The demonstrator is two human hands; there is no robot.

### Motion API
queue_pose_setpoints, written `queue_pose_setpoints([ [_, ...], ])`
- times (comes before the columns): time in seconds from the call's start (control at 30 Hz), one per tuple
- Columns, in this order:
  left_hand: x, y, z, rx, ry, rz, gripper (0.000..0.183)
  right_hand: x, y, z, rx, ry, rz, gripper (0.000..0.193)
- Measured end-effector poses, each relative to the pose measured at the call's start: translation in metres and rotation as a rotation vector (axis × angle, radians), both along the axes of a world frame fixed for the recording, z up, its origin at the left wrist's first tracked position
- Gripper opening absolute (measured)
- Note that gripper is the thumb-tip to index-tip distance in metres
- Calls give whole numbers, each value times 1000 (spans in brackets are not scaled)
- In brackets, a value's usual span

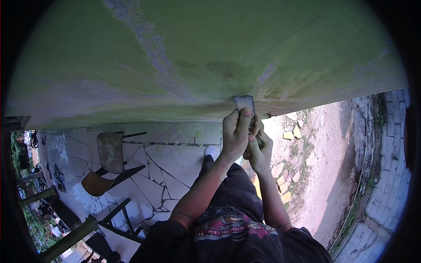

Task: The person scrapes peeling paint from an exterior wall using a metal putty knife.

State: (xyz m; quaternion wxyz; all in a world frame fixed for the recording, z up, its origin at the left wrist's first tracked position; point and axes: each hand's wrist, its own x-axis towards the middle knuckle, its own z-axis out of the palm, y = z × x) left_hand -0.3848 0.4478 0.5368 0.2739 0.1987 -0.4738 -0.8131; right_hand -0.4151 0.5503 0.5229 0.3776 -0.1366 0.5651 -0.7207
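The work seems to be the scraping of paint from a green wall [210,35], which fills the upper part of the frame. In my judgement it is only partly done. A long, rough, pale strip [151,41] runs down from the upper left toward the centre, a wide pale area [57,98] lies at the left of the wall, and a shorter pale mark [266,73] is right of the centre. These places look worn or stripped of their green coat. Most of the upper wall is still green, so, if all the coat must come off, much is left. On the strip of floor [184,133] along the wall's foot there are many small greenish specks, which are probably flakes of paint.

The tool is a flat grey scraper blade [244,103], at the centre of the frame, over the lower part of the wall. The left hand [235,135] is closed on it, with the thumb pressed flat on its face. The right hand [259,147] is also closed, just beside the left one, with its fingers curled around the lower end of the blade; its exact grip is partly hidden. Whether the edge of the blade touches the wall, I cannot tell surely.
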Motion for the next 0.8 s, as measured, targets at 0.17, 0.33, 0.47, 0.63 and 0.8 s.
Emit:
queue_pose_setpoints([
  [0.17,11,8,-4,105,-6,1,35,18,8,0,12,-57,11,41],
  [0.33,1,1,23,-69,-9,16,37,6,1,7,-17,-28,-13,32],
  [0.47,8,5,4,84,-3,-41,35,17,8,-6,-11,9,-12,31],
  [0.63,-1,-3,42,-13,15,-28,36,10,-5,23,-42,96,-93,27],
  [0.8,3,8,-3,114,11,-43,38,24,6,-7,143,246,-136,27],
])
